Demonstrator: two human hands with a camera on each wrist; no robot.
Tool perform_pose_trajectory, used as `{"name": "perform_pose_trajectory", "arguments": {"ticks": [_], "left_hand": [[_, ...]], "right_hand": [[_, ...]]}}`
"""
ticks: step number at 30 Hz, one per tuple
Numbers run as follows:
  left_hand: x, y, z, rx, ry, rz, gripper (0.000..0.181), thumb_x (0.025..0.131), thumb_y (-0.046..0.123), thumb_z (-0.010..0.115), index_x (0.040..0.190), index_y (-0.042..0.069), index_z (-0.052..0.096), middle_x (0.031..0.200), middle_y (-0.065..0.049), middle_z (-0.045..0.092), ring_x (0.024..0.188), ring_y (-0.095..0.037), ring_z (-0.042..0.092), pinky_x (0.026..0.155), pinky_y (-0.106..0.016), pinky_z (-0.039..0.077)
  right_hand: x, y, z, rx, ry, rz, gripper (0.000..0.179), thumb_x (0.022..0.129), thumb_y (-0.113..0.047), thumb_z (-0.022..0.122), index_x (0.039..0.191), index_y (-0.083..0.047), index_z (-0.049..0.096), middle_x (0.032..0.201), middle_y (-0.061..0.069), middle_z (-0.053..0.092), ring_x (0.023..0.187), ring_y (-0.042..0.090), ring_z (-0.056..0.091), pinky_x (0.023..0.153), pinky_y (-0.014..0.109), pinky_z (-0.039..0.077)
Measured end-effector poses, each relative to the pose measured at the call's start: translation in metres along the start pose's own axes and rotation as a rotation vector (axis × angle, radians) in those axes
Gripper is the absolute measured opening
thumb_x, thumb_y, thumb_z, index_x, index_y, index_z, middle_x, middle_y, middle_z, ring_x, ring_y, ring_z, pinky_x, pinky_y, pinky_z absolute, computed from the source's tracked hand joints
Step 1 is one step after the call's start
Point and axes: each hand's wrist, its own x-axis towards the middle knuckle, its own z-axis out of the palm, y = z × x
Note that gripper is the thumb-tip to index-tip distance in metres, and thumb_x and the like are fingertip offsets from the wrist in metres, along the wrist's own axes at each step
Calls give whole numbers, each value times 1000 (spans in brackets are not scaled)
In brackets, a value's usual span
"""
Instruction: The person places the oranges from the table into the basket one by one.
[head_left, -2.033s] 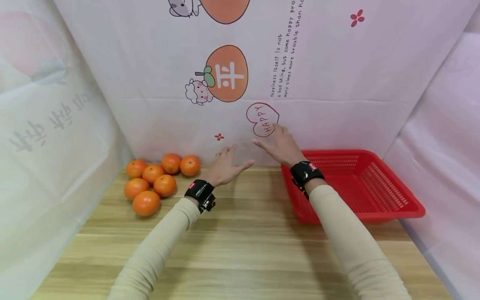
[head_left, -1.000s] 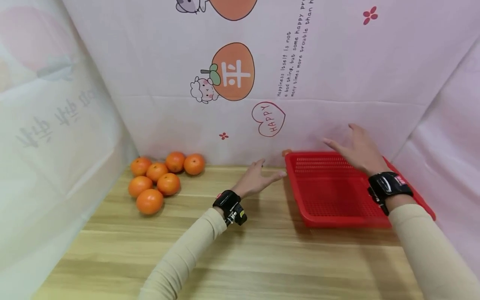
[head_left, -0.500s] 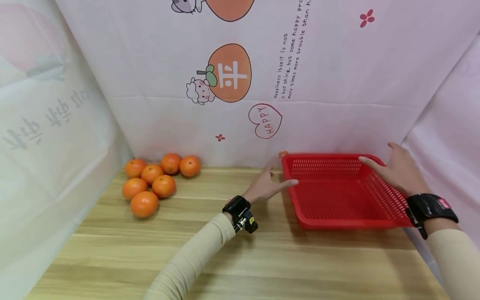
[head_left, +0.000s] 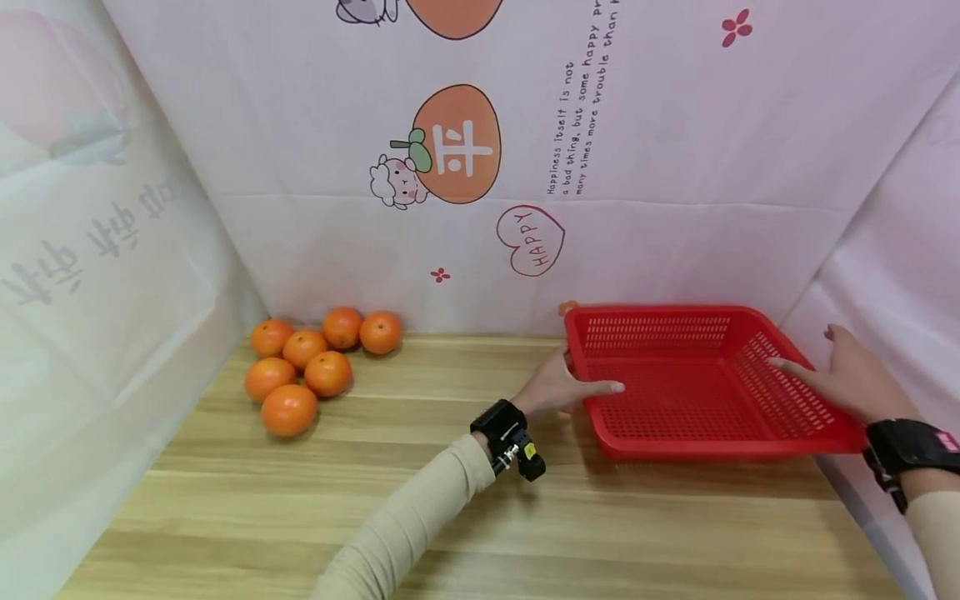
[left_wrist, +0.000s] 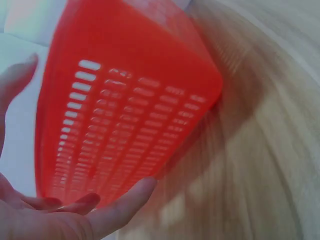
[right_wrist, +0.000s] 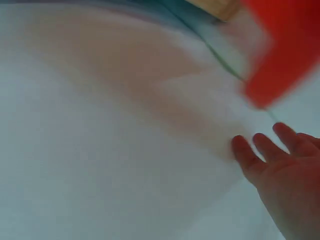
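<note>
A red plastic basket (head_left: pixel 690 450) with slotted sides stands on the right of the wooden table in the head view. My left hand (head_left: pixel 558 387) is at its left side, the thumb stretched over the rim and the other fingers outside. In the left wrist view, the fingertips lie close to the basket's outer wall (left_wrist: pixel 125 45), while the thumb is apart from the rim; contact is unclear. My right hand (head_left: pixel 858 383) is at the right side with its thumb over the rim. Its fingers look loosely spread below a blurred basket corner (right_wrist: pixel 280 75) in the right wrist view.
Several oranges (head_left: pixel 289 410) lie grouped at the back left of the wooden table (head_left: pixel 450 517). A printed white sheet (head_left: pixel 300 125) hangs behind the table. White sheets rise at both sides, the right one (head_left: pixel 900 292) close beside my right hand.
From above the middle of the table, both hands have moved right and parted to either side of the basket. My right hand has come down outside its right rim. The oranges stay put.
</note>
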Motion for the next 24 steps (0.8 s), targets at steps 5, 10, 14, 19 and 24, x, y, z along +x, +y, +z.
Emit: {"name": "perform_pose_trajectory", "arguments": {"ticks": [5,10,14,19,24], "left_hand": [[-1,-3,6,-35,-1,30,80,85,25,89,148,33,41,122,8,69,103,-3,72,98,-23,56],[0,-10,15,-82,31,-72,80,88,19,84,152,20,37,126,-5,68,93,-7,73,87,-34,62],[2,-18,28,-184,33,-142,74,90,16,79,152,15,39,126,-14,67,85,-14,75,79,-49,64],[4,-24,37,-278,38,-178,61,91,13,76,145,15,46,116,-6,66,88,-22,77,79,-47,65],[7,-24,36,-320,22,-166,55,92,13,74,140,23,49,114,-3,63,99,-30,77,83,-48,65]], "right_hand": [[-6,18,12,-8,-34,2,112,100,-58,60,153,26,6,143,54,33,118,68,43,91,78,45],[-10,36,22,21,-67,30,111,101,-58,56,153,26,4,146,53,30,126,69,35,98,80,39],[-15,48,24,57,-103,72,105,103,-56,54,150,29,11,137,53,40,114,61,50,90,67,51],[-17,56,19,267,-300,176,91,108,-53,46,149,25,21,90,18,72,76,27,74,64,37,61],[-13,57,13,452,-427,265,78,112,-39,39,151,24,16,90,-1,75,78,22,77,73,38,65]]}}
